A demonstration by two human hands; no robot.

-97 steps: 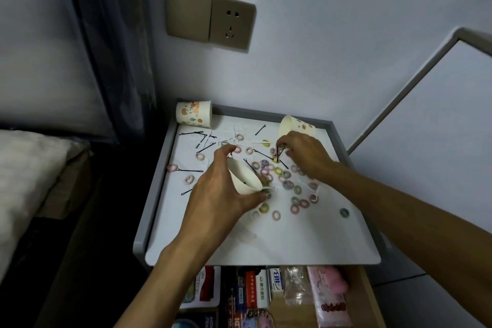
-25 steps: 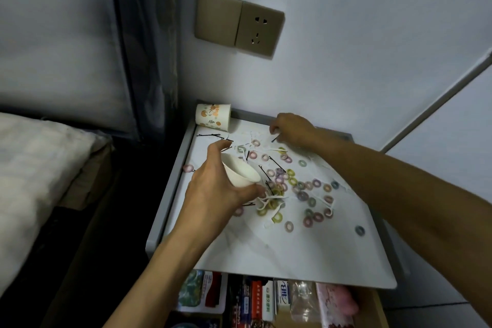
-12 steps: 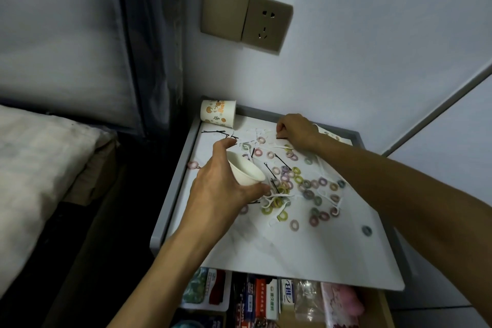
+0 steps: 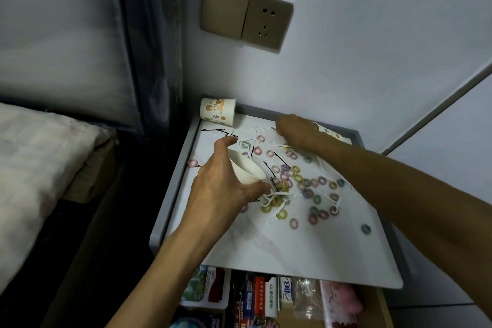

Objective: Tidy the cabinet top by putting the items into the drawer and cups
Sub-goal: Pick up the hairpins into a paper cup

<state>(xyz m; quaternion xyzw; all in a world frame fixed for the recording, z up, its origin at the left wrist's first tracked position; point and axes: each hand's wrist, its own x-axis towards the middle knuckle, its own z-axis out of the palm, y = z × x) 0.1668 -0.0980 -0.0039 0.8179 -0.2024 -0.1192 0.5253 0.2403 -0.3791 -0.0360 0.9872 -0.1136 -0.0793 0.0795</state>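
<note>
My left hand (image 4: pixel 221 189) grips a white paper cup (image 4: pixel 246 169), tilted with its mouth toward the heap in the middle of the white cabinet top (image 4: pixel 306 253). The heap holds several pastel hair rings (image 4: pixel 295 178), black hairpins (image 4: pixel 273 168) and white floss picks (image 4: pixel 277 198). My right hand (image 4: pixel 295 132) reaches to the far edge, fingers curled down on the surface by a hairpin; what it holds cannot be seen. A second cup (image 4: pixel 328 132) lies behind its wrist. A printed cup (image 4: pixel 218 112) lies on its side in the far left corner.
The drawer (image 4: pixel 266 298) below the front edge stands open, packed with boxes, packets and a pink item. More hairpins (image 4: pixel 214 130) lie near the printed cup. One ring (image 4: pixel 366 229) lies alone at right. A bed sits to the left, a wall socket above.
My right hand left the heap and reached to the far edge of the top. My left hand keeps the cup by the heap. The camera came closer.
</note>
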